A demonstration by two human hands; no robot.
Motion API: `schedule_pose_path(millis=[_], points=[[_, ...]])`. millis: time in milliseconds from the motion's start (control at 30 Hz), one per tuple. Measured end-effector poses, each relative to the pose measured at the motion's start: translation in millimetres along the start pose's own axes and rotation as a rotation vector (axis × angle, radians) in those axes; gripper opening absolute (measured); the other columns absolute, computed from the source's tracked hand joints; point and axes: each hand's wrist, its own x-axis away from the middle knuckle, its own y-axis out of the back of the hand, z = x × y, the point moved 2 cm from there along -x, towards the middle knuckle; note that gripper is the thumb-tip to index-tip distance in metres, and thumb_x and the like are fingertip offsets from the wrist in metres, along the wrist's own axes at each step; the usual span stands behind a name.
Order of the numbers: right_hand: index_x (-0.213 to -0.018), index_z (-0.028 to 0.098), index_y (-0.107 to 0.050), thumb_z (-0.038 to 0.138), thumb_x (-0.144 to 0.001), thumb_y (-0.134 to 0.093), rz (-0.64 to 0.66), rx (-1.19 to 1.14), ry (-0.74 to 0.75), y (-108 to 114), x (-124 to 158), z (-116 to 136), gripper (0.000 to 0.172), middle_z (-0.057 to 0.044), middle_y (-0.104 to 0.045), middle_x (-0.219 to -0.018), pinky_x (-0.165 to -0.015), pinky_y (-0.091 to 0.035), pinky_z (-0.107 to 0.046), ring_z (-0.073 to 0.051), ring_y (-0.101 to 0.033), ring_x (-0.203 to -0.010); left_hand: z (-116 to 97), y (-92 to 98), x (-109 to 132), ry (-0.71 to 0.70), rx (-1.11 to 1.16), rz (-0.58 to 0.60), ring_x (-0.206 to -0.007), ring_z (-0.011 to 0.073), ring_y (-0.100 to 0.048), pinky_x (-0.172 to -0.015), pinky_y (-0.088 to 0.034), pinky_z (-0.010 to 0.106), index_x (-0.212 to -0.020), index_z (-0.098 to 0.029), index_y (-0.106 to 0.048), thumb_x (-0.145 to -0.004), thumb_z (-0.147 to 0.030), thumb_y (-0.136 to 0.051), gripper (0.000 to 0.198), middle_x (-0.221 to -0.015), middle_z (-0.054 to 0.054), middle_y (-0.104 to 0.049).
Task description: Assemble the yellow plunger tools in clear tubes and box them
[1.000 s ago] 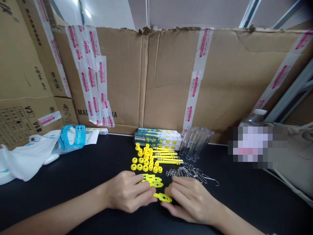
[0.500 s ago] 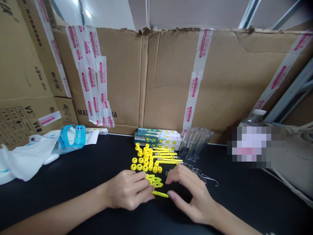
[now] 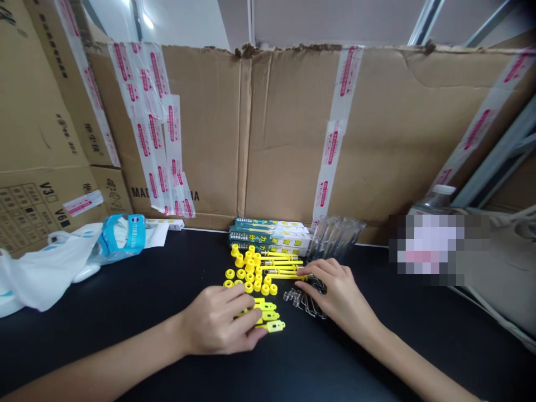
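- Several taped cartons (image 3: 301, 134) stand along the far edge of the black table (image 3: 343, 363), closing off our view beyond it.
- On the left of the table we see a white bag (image 3: 42, 282) and a blue packet (image 3: 121, 239); at far right stands a bottle (image 3: 439, 192), mostly hidden behind a blurred patch.
- At the far centre we have a stack of green boxes (image 3: 268, 235), with clear tubes (image 3: 335, 237) just to their right.
- Nearer us lie yellow rods (image 3: 280, 261) side by side, with yellow rings (image 3: 247, 279) clustered at their near left.
- The left hand (image 3: 215, 321) lies curled, fingers together, over yellow tags (image 3: 268, 318) at the near centre; we cannot tell whether it grips them or only rests there.
- The right hand (image 3: 339, 290) sits to the right of the tags, fingers close together over a tangle of wire hooks (image 3: 305, 304), fingertips just beside the rods; we cannot tell whether it holds any hook.
- We judge the hooks the main risk: interlocked, they could drag each other out if one is lifted.
- A careless knuckle could also send the round rings rolling or scatter the rods, since they lie loose and close together.
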Motion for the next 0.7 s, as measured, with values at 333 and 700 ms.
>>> schedule_pose_path(millis=[333,700], points=[[-0.086,0.026,-0.068,0.043,-0.096,-0.053,0.060,-0.014,-0.094,-9,1,-7,0.025,-0.005,-0.072,-0.091,-0.074,-0.042,-0.042,-0.029,-0.063,-0.088,41,-6.0,19,0.862,0.177,0.054,-0.060,0.0124,-0.052,-0.056,-0.038,0.024,-0.085,-0.020,-0.059,-0.099,-0.023,-0.047,0.018,-0.074,-0.004,-0.058],[-0.093,0.026,-0.068,0.043,-0.099,-0.050,0.018,-0.094,-0.087,-13,2,-11,0.026,-0.006,-0.070,-0.091,-0.073,-0.044,-0.043,-0.029,-0.062,-0.087,41,-10.5,20,0.854,0.192,0.117,-0.065,0.0130,-0.054,-0.061,-0.042,0.025,-0.085,-0.020,-0.060,-0.098,-0.026,-0.047,0.019,-0.078,-0.003,-0.058]])
